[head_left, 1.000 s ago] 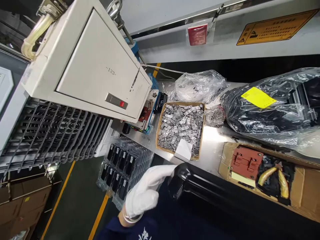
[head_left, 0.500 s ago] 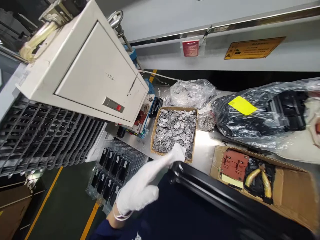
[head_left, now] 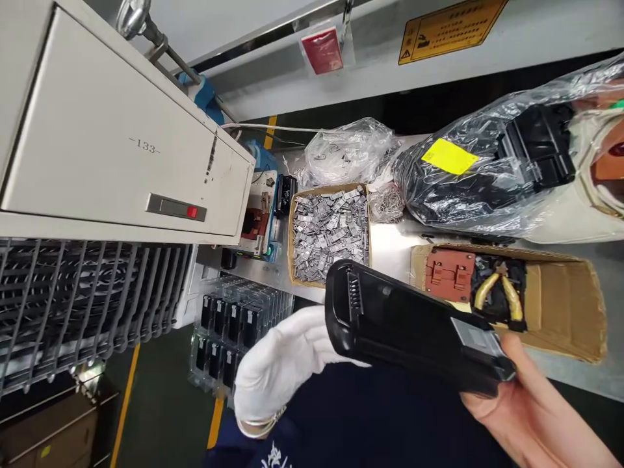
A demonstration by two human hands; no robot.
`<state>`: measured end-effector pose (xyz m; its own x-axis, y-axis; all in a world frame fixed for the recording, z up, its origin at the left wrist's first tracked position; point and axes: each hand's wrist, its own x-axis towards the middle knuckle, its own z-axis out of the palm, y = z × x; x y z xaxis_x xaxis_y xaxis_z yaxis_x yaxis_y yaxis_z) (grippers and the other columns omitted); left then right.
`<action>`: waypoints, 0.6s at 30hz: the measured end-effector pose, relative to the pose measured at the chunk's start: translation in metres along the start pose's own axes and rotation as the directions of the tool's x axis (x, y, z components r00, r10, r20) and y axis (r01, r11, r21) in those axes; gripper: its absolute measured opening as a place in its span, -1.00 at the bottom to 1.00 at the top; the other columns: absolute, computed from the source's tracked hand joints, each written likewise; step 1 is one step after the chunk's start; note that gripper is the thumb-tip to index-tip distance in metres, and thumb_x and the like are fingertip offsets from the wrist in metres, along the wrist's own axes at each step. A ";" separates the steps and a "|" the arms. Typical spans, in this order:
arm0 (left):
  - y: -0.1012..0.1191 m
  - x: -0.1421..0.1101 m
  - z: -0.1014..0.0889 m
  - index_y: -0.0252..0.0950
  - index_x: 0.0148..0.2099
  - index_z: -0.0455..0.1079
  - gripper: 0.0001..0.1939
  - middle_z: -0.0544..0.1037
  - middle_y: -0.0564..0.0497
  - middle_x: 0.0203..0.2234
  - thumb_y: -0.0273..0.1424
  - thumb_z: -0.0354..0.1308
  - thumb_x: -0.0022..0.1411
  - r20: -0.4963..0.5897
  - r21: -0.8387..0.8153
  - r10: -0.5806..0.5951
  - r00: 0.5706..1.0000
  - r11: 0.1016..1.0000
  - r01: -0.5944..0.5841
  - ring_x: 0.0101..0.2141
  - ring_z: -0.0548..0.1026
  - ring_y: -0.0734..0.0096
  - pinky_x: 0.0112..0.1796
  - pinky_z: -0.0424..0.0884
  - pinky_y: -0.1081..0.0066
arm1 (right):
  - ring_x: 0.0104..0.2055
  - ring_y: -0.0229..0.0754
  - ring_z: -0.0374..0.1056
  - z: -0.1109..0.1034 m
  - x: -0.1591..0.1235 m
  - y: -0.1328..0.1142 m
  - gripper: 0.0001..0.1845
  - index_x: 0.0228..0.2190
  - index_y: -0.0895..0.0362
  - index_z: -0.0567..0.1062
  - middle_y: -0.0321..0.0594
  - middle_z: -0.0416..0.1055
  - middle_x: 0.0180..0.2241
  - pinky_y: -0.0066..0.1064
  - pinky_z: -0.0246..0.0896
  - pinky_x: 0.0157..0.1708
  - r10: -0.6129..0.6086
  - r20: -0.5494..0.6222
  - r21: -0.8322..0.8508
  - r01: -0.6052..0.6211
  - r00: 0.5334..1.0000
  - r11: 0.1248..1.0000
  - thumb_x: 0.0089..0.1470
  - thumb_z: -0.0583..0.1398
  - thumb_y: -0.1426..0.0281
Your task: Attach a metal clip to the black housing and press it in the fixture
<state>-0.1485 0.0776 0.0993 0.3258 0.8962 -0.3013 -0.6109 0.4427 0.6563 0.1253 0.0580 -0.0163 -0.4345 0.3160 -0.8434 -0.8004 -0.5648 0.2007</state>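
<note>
Just in front of the cardboard tray (head_left: 290,240) of stamped metal clips (head_left: 329,234), I have a black plastic housing (head_left: 404,325) up off the steel bench (head_left: 390,246), tilted across my view, with its slotted end (head_left: 354,292) toward the tray's near corner. My right hand (head_left: 531,416) is bare and closed around the far end, fingers (head_left: 517,354) wrapped over the edge just past the silver plate (head_left: 475,338). My left hand (head_left: 283,367), in a white cotton glove (head_left: 292,351), is open-looking and sits behind the housing near the slotted end, touching it. How tightly it grips I cannot tell, as the fingertips are hidden.

Good handling here, I judge, means a firm hold at both ends and the housing kept level, clear of the clips.

Past the tray's far side sit a clear bag of clips (head_left: 348,155) and a black bagged part with a yellow label (head_left: 487,169). To the tray's right is an open cardboard box (head_left: 560,305) holding a red-brown block (head_left: 449,274) and yellow-handled pliers (head_left: 497,292). To its left are clear trays of black parts (head_left: 229,331), and above it hangs a cream cabinet marked 133 (head_left: 121,136).
</note>
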 end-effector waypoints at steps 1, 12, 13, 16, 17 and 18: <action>0.002 -0.001 0.001 -0.35 0.33 0.46 -0.40 0.64 -0.05 0.13 -0.03 0.00 0.53 0.017 0.003 0.007 1.000 1.000 -0.007 0.11 0.60 0.25 0.18 0.48 0.38 | -0.21 -0.17 0.62 -0.008 0.003 -0.002 -0.51 -0.11 -0.17 0.70 -0.38 0.63 -0.04 -0.57 0.62 -0.21 0.025 0.036 0.004 -0.025 0.999 1.000 -0.10 0.63 0.35; -0.001 -0.005 -0.002 -0.22 0.18 0.54 -0.43 0.66 -0.17 -0.15 0.06 0.10 0.37 0.122 0.172 0.097 0.988 0.978 -0.117 0.01 0.63 -0.09 0.13 0.50 -0.07 | -0.38 0.10 0.61 0.022 0.010 0.004 -0.30 -0.44 -0.12 0.71 -0.24 0.66 -0.25 -0.25 0.69 -0.24 -0.264 -0.131 -0.310 0.214 0.955 0.926 -0.84 0.71 0.16; -0.004 -0.007 -0.003 -0.22 0.15 0.55 -0.36 0.66 -0.18 -0.15 0.14 0.13 0.30 0.118 0.236 0.097 0.988 0.964 -0.123 0.01 0.63 -0.14 0.11 0.52 -0.08 | -0.47 0.04 0.58 0.025 0.016 0.002 -0.35 -0.49 -0.11 0.69 -0.25 0.65 -0.36 -0.25 0.68 -0.21 -0.301 -0.025 -0.354 0.273 0.953 0.894 -0.81 0.72 0.17; -0.002 -0.013 -0.001 -0.23 0.02 0.63 -0.20 0.68 -0.21 -0.11 0.35 0.12 0.14 0.081 0.574 -0.038 0.996 0.819 -0.015 0.00 0.63 -0.19 0.05 0.57 -0.03 | -0.65 -0.15 0.44 0.032 0.038 -0.004 -0.51 -0.57 -0.12 0.65 -0.36 0.53 -0.60 -0.33 0.66 -0.21 -0.332 0.307 -0.435 0.442 0.892 0.785 -0.57 0.71 0.08; 0.001 -0.014 0.001 -0.22 0.00 0.65 -0.20 0.68 -0.21 -0.07 0.36 0.10 0.14 0.074 0.664 -0.094 0.993 0.747 0.021 0.00 0.63 -0.19 0.04 0.59 -0.01 | -0.66 -0.15 0.43 0.034 0.046 -0.005 -0.53 -0.59 -0.12 0.64 -0.37 0.48 -0.65 -0.32 0.66 -0.20 -0.313 0.371 -0.451 0.464 0.874 0.763 -0.49 0.69 0.00; 0.004 -0.016 0.003 -0.21 -0.01 0.66 -0.23 0.68 -0.20 -0.03 0.33 0.09 0.18 0.069 0.723 -0.139 0.988 0.690 0.046 0.00 0.63 -0.17 0.03 0.60 0.01 | -0.63 -0.11 0.45 0.035 0.054 -0.006 -0.51 -0.60 -0.11 0.62 -0.36 0.44 -0.68 -0.27 0.66 -0.17 -0.288 0.410 -0.471 0.471 0.865 0.746 -0.43 0.66 -0.07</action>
<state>-0.1538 0.0651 0.1089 0.4562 0.8220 -0.3410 0.1154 0.3253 0.9385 0.0923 0.1050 -0.0451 -0.3145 0.7486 -0.5836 -0.6075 -0.6312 -0.4822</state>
